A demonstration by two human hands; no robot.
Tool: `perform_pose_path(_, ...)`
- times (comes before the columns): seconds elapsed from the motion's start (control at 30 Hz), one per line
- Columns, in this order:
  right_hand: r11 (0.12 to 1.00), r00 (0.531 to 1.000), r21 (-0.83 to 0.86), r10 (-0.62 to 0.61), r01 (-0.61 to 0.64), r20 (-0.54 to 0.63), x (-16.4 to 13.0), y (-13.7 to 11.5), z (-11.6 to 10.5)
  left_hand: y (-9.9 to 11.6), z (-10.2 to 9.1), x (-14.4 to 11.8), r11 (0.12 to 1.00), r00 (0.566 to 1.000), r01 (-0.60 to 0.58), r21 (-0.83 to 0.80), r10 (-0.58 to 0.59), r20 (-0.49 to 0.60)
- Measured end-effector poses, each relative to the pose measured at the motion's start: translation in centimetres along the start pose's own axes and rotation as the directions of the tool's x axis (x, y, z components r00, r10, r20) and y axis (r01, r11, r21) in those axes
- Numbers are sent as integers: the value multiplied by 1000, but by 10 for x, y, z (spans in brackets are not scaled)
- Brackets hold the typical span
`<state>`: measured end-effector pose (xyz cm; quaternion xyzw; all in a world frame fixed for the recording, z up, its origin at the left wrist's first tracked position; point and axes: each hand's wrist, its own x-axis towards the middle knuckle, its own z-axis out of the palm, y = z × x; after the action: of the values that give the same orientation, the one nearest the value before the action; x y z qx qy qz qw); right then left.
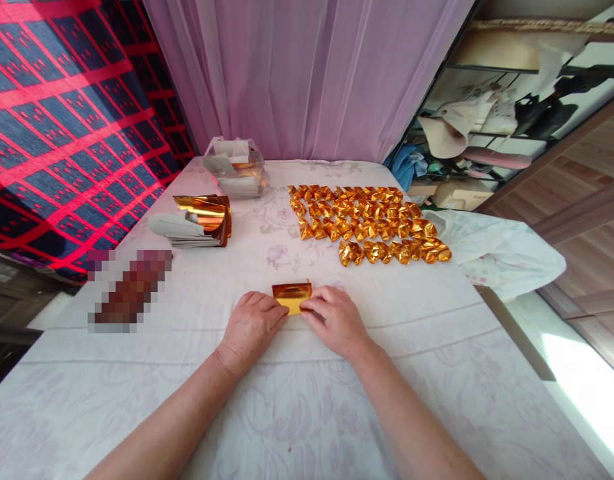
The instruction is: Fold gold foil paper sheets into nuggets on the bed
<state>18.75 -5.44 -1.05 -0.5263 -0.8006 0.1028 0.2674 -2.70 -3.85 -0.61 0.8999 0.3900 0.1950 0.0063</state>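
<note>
Your left hand and right hand both press on a small folded sheet of shiny gold foil paper, which lies flat on the white, faintly flowered cloth-covered counter right in front of you; the fingertips of each hand pinch its near edge from either side, so each grip is closed lightly on the paper. Judge this sheet as nearly weightless, thin and slippery, quick to crease and easy to tear or dent, so hold it by its edges and corners with fingertips only, keeping it pressed to the cloth. Farther back on the right, rows of finished crumpled-gold folded pieces lie loose on the cloth. To the left, a stack of unfolded gold-and-white foil sheets sits with its top leaves curling up. Behind that stands a clear plastic bag which seems to hold more paper bundles, though you cannot tell exactly what.
</note>
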Motion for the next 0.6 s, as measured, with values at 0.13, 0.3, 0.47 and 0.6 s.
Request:
perform_pose_path(0.13,993,985,-20,-115,118,130,1,-13,-2,-3,0,0,995,999,47,-83,-46,21)
perform_pose_path(0.3,987,971,-22,-155,161,181,1,-9,-7,-3,0,0,991,997,64,-115,-60,41)
perform_pose_path(0.47,987,976,-23,-157,162,153,-1,6,-18,-3,0,-1,994,998,51,-101,-47,44)
perform_pose_path(0.6,987,977,-26,-151,156,149,-2,15,-24,-3,0,-2,994,998,51,-92,-48,32)
